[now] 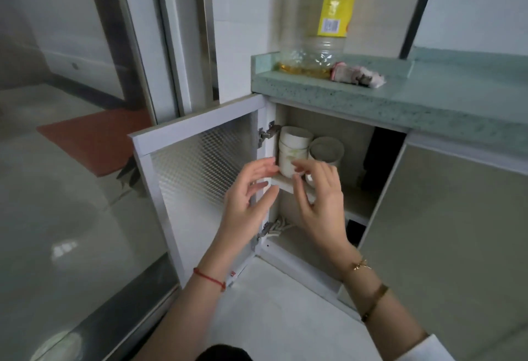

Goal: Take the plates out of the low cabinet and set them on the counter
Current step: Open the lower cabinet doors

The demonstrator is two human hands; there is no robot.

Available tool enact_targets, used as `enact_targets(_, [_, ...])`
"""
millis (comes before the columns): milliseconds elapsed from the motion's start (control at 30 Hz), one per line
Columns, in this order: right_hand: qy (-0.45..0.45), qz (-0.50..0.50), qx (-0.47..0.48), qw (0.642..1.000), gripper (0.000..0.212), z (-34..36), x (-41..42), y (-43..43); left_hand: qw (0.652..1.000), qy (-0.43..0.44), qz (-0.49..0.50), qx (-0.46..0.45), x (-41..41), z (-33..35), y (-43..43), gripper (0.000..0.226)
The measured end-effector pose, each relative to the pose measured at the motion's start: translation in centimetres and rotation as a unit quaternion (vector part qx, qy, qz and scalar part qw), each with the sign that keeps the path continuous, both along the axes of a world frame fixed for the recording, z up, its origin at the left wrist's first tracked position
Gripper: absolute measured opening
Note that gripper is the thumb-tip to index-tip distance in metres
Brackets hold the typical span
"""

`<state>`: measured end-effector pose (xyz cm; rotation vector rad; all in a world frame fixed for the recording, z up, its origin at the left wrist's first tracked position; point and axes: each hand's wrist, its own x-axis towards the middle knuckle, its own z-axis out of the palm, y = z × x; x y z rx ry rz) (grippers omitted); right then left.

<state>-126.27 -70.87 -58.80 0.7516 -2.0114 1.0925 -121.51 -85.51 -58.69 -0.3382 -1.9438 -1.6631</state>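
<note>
The low cabinet (328,132) stands open under a green counter (428,94). On its upper shelf (281,182) a stack of white bowls or cups (293,146) stands at the left, with a grey bowl (325,147) beside it on the right. My left hand (251,197) hovers in front of the shelf edge, fingers spread and holding nothing. My right hand (320,195) reaches toward the white stack, fingertips close to its lower part; contact is unclear. On the lower shelf lies white crockery with a ribbed rim (278,226), mostly hidden.
The cabinet door (197,177) with patterned glass swings out to the left. A closed door (445,232) is at the right. A large oil bottle (320,17) and a crumpled cloth (358,74) sit on the counter's left end. A sliding glass door (85,160) is at the left.
</note>
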Motion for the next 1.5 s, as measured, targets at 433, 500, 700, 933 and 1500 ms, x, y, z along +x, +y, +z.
enact_targets(433, [0.023, -0.317, 0.009, 0.948, 0.027, 0.7, -0.3, 10.4, 0.963, -0.087, -0.256, -0.004, -10.6, 0.0, 11.2, 0.052])
enact_targets(500, [0.020, -0.328, 0.005, 0.945, 0.027, 1.3, 0.0, 11.1, 0.959, -0.101, -0.263, -0.019, -11.9, 0.3, 12.6, 0.058])
enact_targets(700, [-0.016, -0.392, 0.005, 0.920, 0.030, 2.7, -0.1, 12.3, 0.933, -0.144, -0.323, -0.066, -15.2, 1.7, 16.8, 0.078])
enact_targets(933, [-0.023, -0.405, 0.003, 0.914, 0.035, 3.8, -2.5, 13.3, 0.935, -0.141, -0.321, -0.050, -18.0, 1.4, 18.9, 0.079])
enact_targets(1500, [-0.009, -0.397, -0.001, 0.918, 0.038, 3.9, -1.3, 11.8, 0.945, -0.019, -0.324, -0.032, -12.8, 0.7, 16.8, 0.027])
